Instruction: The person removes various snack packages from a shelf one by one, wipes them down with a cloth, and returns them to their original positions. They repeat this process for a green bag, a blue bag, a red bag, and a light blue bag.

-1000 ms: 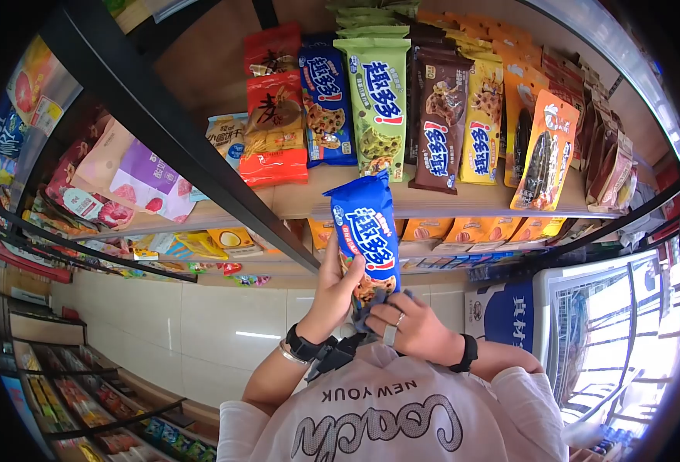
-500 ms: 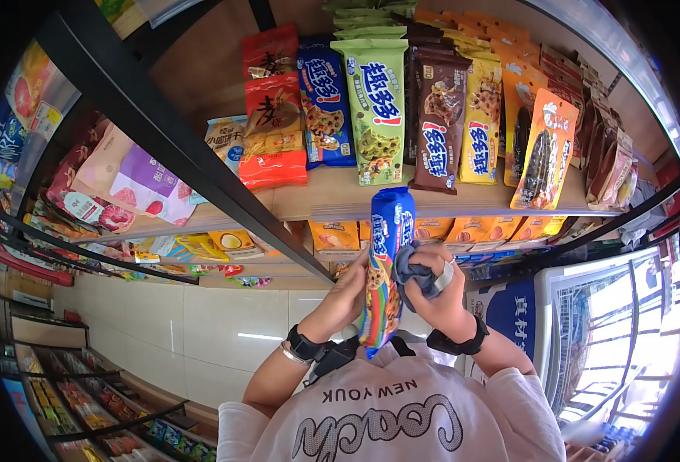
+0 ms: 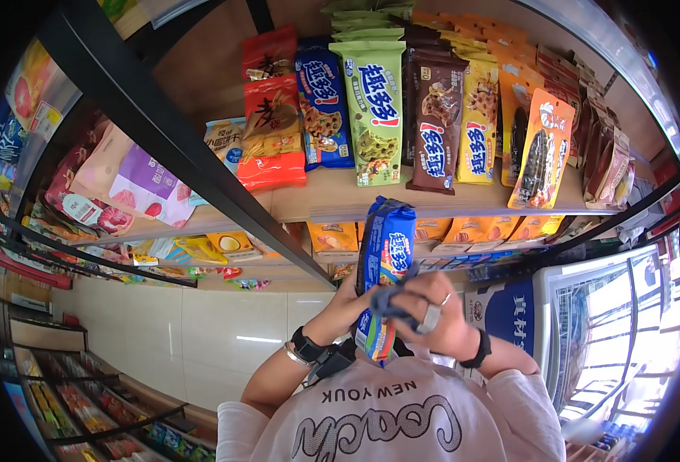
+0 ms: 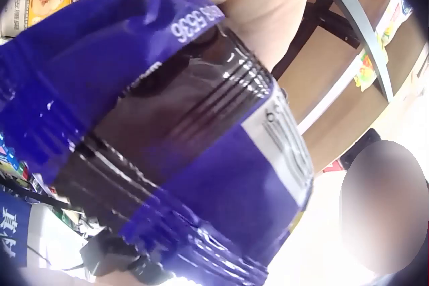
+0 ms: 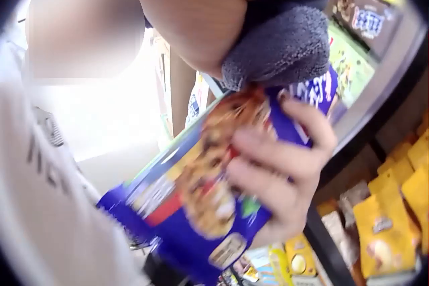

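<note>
A blue cookie packet (image 3: 386, 239) is held upright in front of the shirt by my left hand (image 3: 338, 314), below the shelf edge. My right hand (image 3: 441, 319) grips a dark grey cloth (image 3: 392, 302) over the packet's middle. In the right wrist view the bunched cloth (image 5: 285, 44) lies against the printed cookie side, and the left fingers (image 5: 281, 165) wrap around that side from the edge. The left wrist view has the packet's back with its barcode (image 4: 278, 142) close up. The left palm is mostly hidden behind the packet.
On the shelf (image 3: 324, 202) stand a green packet (image 3: 371, 115), a brown packet (image 3: 436, 123), another blue packet (image 3: 323, 108) and red packets (image 3: 272, 131). A black post (image 3: 178, 146) crosses diagonally at left. A white freezer (image 3: 548, 308) stands at right.
The packet has turned from front-facing to edge-on and partly back, and has moved slightly down and right. The right hand with the cloth went from its lower end up its side, then across it.
</note>
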`<state>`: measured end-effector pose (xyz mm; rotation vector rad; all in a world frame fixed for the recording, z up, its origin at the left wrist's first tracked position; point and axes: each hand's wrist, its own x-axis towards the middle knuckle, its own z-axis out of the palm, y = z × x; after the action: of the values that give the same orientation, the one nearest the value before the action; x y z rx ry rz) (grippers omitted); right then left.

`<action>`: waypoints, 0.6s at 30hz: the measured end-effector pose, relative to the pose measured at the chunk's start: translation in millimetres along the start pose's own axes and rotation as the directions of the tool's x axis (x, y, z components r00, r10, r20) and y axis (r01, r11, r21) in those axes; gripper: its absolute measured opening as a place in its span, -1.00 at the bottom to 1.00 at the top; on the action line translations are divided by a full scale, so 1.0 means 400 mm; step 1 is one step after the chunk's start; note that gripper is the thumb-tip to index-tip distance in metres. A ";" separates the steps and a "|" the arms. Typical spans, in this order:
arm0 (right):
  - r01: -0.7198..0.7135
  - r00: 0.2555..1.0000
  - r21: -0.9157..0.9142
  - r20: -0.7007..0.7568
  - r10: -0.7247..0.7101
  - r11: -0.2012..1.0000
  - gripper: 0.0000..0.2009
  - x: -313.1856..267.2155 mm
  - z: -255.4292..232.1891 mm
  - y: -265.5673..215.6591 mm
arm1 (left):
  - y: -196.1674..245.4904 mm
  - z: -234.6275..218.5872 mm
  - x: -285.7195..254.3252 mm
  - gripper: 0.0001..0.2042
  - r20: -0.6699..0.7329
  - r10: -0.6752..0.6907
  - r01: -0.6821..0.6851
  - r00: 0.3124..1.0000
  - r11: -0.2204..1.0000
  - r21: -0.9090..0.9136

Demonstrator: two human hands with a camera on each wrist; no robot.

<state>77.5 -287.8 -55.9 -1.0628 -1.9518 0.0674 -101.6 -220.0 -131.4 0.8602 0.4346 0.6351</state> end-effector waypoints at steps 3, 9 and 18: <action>-0.101 0.988 -0.201 -0.135 0.075 0.974 -0.53 0.063 -0.023 0.050 | -0.008 0.007 -0.008 -0.30 0.058 0.001 -0.006 0.998 0.997 0.077; -0.065 0.996 -0.015 0.057 0.066 0.998 -0.55 0.009 -0.006 0.011 | 0.014 0.019 0.009 -0.52 -0.168 0.020 -0.011 0.986 0.999 0.053; -0.101 0.985 -0.048 -0.145 0.093 0.994 -0.52 0.051 0.002 0.061 | 0.032 0.000 0.016 -0.52 -0.061 0.073 -0.065 0.995 0.991 0.120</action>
<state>87.8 -258.0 -53.1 -1.1669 -1.7816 -0.0086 -101.2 -209.7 -121.7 0.9716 0.5069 0.7084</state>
